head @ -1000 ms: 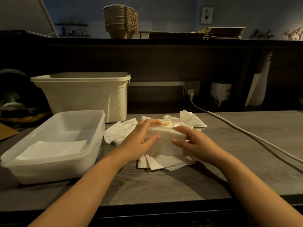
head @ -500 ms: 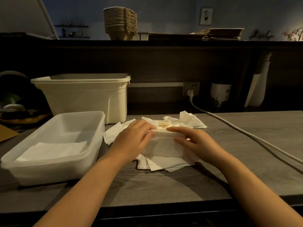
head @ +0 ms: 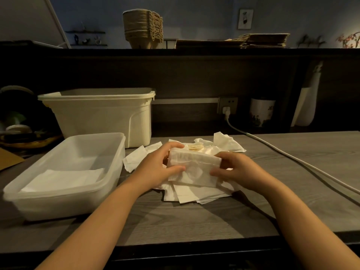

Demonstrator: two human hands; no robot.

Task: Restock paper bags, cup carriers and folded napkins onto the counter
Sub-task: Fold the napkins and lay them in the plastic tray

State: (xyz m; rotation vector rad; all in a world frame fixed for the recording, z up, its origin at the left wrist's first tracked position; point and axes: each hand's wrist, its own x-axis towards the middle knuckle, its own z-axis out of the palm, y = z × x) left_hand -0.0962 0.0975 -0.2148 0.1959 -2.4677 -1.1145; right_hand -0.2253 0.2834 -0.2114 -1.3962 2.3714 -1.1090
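Over loose napkins (head: pixel 194 195), left hand (head: pixel 155 169) and right hand (head: pixel 239 170) now grip the folded napkin (head: pixel 194 166) by its ends.

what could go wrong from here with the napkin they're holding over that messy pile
The folded napkin is gripped only at its ends by the left hand and right hand, so it may sag and come unfolded on the way to the clear tub. Lifting it might also drag sheets from the loose pile beneath and scatter them further.

We see a dim room: blue wall (head: pixel 194 14), framed picture (head: pixel 245 18), dark raised counter (head: pixel 194 75), grey woodgrain worktop (head: pixel 194 217).
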